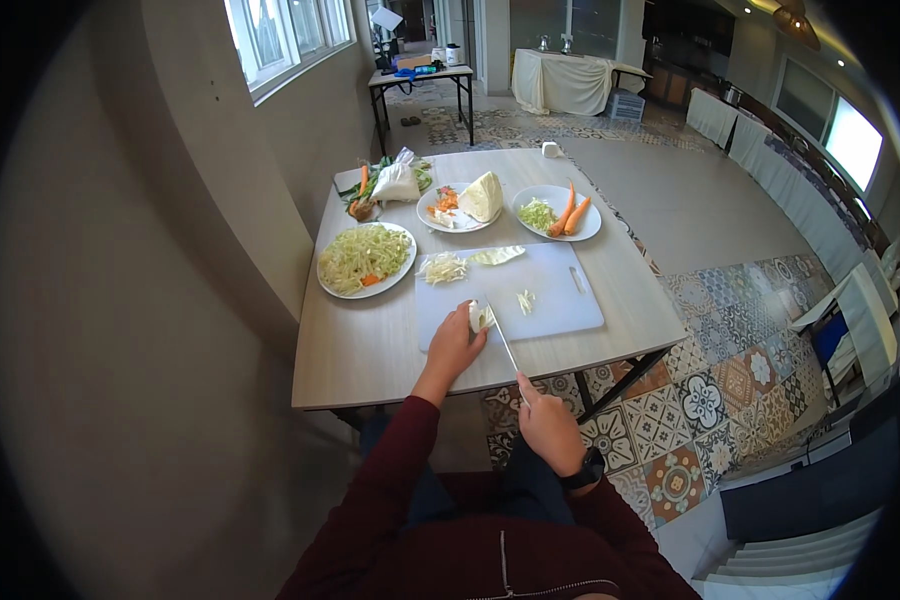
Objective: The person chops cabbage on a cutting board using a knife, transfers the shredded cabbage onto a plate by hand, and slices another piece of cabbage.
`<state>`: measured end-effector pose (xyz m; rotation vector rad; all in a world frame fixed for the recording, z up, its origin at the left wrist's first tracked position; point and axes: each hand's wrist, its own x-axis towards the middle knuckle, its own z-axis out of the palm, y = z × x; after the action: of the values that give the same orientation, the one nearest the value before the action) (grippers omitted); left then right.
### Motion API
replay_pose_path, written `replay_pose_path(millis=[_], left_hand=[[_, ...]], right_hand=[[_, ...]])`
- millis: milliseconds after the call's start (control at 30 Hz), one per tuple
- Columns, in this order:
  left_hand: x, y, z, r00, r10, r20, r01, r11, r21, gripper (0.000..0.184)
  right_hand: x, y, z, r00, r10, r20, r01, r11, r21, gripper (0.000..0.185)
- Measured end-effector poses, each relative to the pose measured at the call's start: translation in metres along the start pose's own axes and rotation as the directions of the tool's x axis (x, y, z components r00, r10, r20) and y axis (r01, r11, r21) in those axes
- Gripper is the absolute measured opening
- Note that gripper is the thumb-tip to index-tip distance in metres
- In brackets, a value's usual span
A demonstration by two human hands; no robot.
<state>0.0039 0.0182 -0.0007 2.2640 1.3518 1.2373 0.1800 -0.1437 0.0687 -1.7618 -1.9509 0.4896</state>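
On a white cutting board, my left hand holds down a pale piece of cabbage near the front edge. A knife is gripped in my right hand, its blade slanting up and left with the tip beside that piece. Thin cabbage shreds lie to the right of the blade. Farther back on the board are a pile of shredded cabbage and a loose cabbage leaf.
Left of the board is a plate heaped with shredded cabbage. Behind stand a plate with a cabbage wedge and a plate with two carrots. A white bag and greens lie at the back left. A wall borders the table's left.
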Motion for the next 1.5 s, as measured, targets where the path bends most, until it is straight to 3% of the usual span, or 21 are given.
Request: replay_pose_path(millis=[333, 567, 667, 767, 867, 967, 1067, 1100, 1200, 1333, 1500], left_hand=[[0.000, 0.001, -0.002, 0.994, -0.091, 0.061, 0.091, 0.996, 0.000, 0.051], [0.001, 0.007, -0.005, 0.990, -0.120, 0.071, 0.124, 0.990, -0.065, 0.054], [0.000, -0.003, -0.001, 0.992, 0.034, -0.120, -0.038, 0.999, -0.027, 0.063], [0.001, -0.004, 0.000, 0.985, -0.080, -0.151, 0.063, 0.991, -0.115, 0.069], [0.004, 0.009, -0.006, 0.913, -0.096, -0.397, 0.037, 0.988, -0.152, 0.072], [0.012, 0.037, -0.021, 0.819, 0.114, -0.563, 0.001, 0.980, 0.200, 0.061], [0.018, 0.053, -0.018, 0.933, 0.204, -0.295, -0.124, 0.956, 0.268, 0.047], [0.025, 0.053, -0.008, 0.958, 0.177, -0.224, -0.132, 0.970, 0.206, 0.036], [0.030, 0.059, 0.016, 0.996, 0.049, -0.068, -0.034, 0.976, 0.215, 0.043], [0.038, 0.067, 0.034, 0.997, -0.054, -0.061, 0.070, 0.949, 0.308, 0.044], [0.055, 0.057, 0.046, 0.990, -0.135, -0.037, 0.139, 0.923, 0.360, 0.023]], right_hand=[[0.000, 0.014, -0.024, 0.999, 0.006, 0.032, -0.014, 0.970, 0.241, 0.049], [-0.004, 0.019, -0.030, 1.000, 0.022, 0.001, -0.021, 0.985, 0.169, 0.049], [-0.003, 0.025, -0.026, 0.999, 0.000, -0.046, 0.007, 0.990, 0.138, 0.050], [-0.004, 0.027, -0.027, 0.997, 0.022, -0.079, -0.017, 0.998, 0.063, 0.051], [-0.006, 0.029, -0.028, 0.990, 0.030, -0.136, -0.030, 1.000, 0.001, 0.052], [-0.008, 0.034, -0.025, 0.977, -0.007, -0.215, -0.005, 0.998, -0.058, 0.054], [-0.012, 0.035, -0.019, 0.967, -0.039, -0.251, 0.016, 0.996, -0.093, 0.053], [-0.013, 0.031, -0.020, 0.969, -0.031, -0.245, 0.011, 0.996, -0.083, 0.052], [-0.018, 0.026, -0.019, 0.973, -0.020, -0.231, 0.000, 0.996, -0.084, 0.051], [-0.021, 0.025, -0.019, 0.978, 0.014, -0.206, -0.036, 0.994, -0.100, 0.050], [-0.027, 0.027, -0.021, 0.974, 0.009, -0.227, -0.032, 0.995, -0.097, 0.048]])
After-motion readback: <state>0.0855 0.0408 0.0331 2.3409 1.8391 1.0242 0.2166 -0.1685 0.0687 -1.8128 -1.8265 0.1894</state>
